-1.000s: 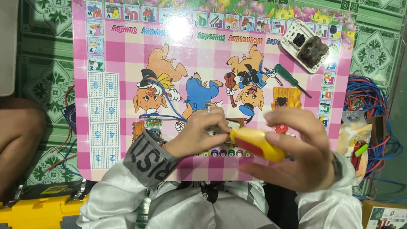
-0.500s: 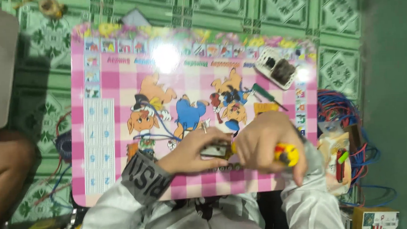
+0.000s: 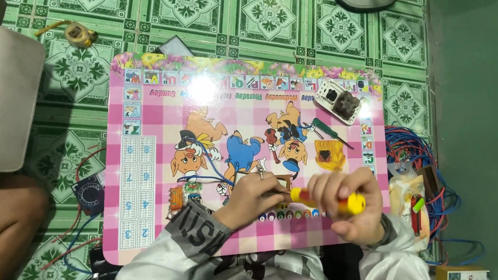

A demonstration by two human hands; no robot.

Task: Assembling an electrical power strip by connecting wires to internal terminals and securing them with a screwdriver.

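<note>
Green patterned floor tiles [image 3: 288,13] fill the room underfoot, and on them lies a big pink checked board [image 3: 148,162] with cartoon animals, serving as the work surface. To the right of it sits a heap of blue and red wires [image 3: 414,148]. On the board's far right corner rests a small white tray [image 3: 340,100] with dark parts in it, a green-handled screwdriver [image 3: 329,131] just beside it. Nearer the person, the right hand [image 3: 349,206] has its fingers clenched round a yellow-handled screwdriver [image 3: 334,202], its tip pointing left toward a small circuit board [image 3: 263,185] that the left hand [image 3: 255,199] pins against the surface, fingers pressed over it, blue leads trailing away to the left. I'd say the work goes best if the left hand holds the part flat and steady while the tip seats squarely before any turning; a slip could skid across the components. Whether the tip already touches, I cannot tell.
</note>
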